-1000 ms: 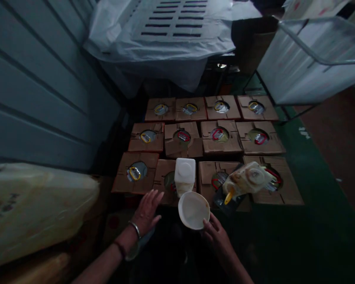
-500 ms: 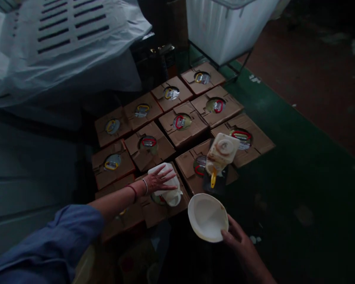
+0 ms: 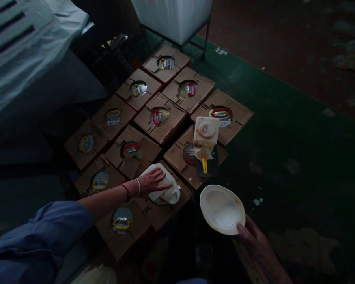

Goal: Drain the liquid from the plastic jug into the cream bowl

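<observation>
My right hand [image 3: 254, 240] holds a white bowl [image 3: 223, 209] by its rim, thumb at the edge, with the hollow side showing. The bowl is stained along its rim and is in the air in front of the boxes. My left hand [image 3: 155, 182] is on a white plastic jug [image 3: 171, 194], its fingers drawn together and bent over the jug's side. The jug lies on its side on a cardboard box [image 3: 156, 215], its round mouth toward the lower right. Part of the jug is hidden under my fingers.
Several cardboard boxes [image 3: 177, 128] stand close together, with red or yellow handles in round cutouts. On one sits a stained white container [image 3: 207, 128] beside a yellow-handled tool [image 3: 204, 163]. A white tub [image 3: 177, 19] on a metal stand is behind; a covered surface [image 3: 56, 75] is left.
My left hand's fingers have gone from spread to drawn together over the jug. The bowl in my right hand has moved right. The view has shifted to the right.
</observation>
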Motion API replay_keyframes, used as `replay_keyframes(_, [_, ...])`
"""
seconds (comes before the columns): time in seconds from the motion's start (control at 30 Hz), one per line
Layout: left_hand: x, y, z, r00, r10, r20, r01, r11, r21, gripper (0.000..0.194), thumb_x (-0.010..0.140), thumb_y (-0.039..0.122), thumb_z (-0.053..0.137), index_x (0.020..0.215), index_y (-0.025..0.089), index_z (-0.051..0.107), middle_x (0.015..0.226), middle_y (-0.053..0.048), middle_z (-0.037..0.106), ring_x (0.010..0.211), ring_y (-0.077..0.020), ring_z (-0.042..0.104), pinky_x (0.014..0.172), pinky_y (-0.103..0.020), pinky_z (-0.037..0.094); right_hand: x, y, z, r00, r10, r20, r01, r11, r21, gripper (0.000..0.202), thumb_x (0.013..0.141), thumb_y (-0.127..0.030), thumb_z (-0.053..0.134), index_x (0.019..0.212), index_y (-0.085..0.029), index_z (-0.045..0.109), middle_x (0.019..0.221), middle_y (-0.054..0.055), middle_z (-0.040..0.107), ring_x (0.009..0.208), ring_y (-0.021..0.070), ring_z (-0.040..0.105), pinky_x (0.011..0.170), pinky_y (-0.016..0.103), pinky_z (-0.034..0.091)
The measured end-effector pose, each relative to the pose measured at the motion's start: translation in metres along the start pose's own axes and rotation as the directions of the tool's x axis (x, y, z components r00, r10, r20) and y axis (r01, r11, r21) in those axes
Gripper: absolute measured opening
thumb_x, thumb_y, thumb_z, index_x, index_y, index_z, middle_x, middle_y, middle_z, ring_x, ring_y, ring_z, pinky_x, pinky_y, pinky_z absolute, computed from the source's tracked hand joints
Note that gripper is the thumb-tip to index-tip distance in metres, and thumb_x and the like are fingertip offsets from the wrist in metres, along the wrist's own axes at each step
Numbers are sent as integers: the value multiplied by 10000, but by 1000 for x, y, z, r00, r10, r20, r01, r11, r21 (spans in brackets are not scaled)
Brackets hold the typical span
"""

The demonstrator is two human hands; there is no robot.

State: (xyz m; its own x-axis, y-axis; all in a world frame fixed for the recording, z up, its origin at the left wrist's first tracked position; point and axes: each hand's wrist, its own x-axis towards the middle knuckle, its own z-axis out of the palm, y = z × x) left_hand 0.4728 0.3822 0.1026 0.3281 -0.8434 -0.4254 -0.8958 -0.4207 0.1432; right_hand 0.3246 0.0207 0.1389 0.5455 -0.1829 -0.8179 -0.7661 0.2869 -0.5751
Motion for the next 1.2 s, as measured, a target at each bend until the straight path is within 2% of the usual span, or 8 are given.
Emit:
replay_keyframes(0.13, [-5,12,-2,987,-153,40,155,985,-77,931,516,219,667,1361,277,282,1249,-152,394,1130,-361,365,1004,-536,223,-3,0,-9,999,2,-44,-1,999,34,772,561,-496,729,1246,-225,499,1203,95,589,1173,326,467,991,478,364])
replay_keyframes(0.3, [-9,31,-14,928,-369,49,371,909,-191,898,541,360,673,1347,218,302,1194,-154,392,1114,-347,366,987,-515,246,-9,-7,-19,998,45,-44,-40,993,111,742,600,-494,708,1256,-235,479,1210,82,587,1119,310,520,958,458,411])
replay_keyframes(0.6, [0,80,-63,823,-559,-99,517,810,-277,900,512,285,646,1318,206,253,1170,-125,394,1064,-309,391,939,-452,307,-27,-30,-38,996,51,-69,-37,981,190,803,569,-485,736,1272,-209,462,1177,99,605,1124,322,513,980,470,385])
replay_keyframes(0.73, [9,102,-93,791,-584,-184,509,794,-333,932,498,255,629,1322,238,195,1159,-101,401,1058,-293,398,933,-439,312,-45,-47,-47,999,-8,-44,17,979,203,770,572,-505,724,1244,-209,493,1175,92,607,1129,308,509,969,437,403])
replay_keyframes(0.87, [21,119,-134,776,-592,-217,490,783,-383,904,522,295,632,1318,253,204,1123,-85,429,1024,-276,423,902,-422,330,-61,-67,-66,996,-53,-69,62,989,131,781,583,-533,708,1259,-215,480,1168,87,612,1140,312,499,1000,472,358])
replay_keyframes(0.93, [27,125,-159,792,-578,-199,485,792,-370,898,512,319,640,1311,242,238,1106,-87,442,1007,-277,429,884,-421,337,-68,-78,-77,995,-86,-45,90,992,91,784,598,-528,707,1272,-209,465,1149,87,623,1121,303,517,1007,461,353])
replay_keyframes(1.07, [38,132,-209,849,-510,-139,460,843,-279,913,490,354,651,1318,231,284,1096,-100,450,993,-293,431,873,-439,336,-88,-99,-95,990,-141,-21,143,988,64,783,594,-513,718,1270,-204,471,1085,84,655,1040,294,576,949,428,424])
replay_keyframes(1.2, [48,140,-248,871,-465,-160,429,877,-216,963,465,366,676,1333,228,282,1096,-104,448,993,-298,429,876,-438,337,-109,-119,-106,978,-205,-39,207,977,48,774,582,-489,730,1259,-200,491,1053,84,669,985,299,605,893,425,475])
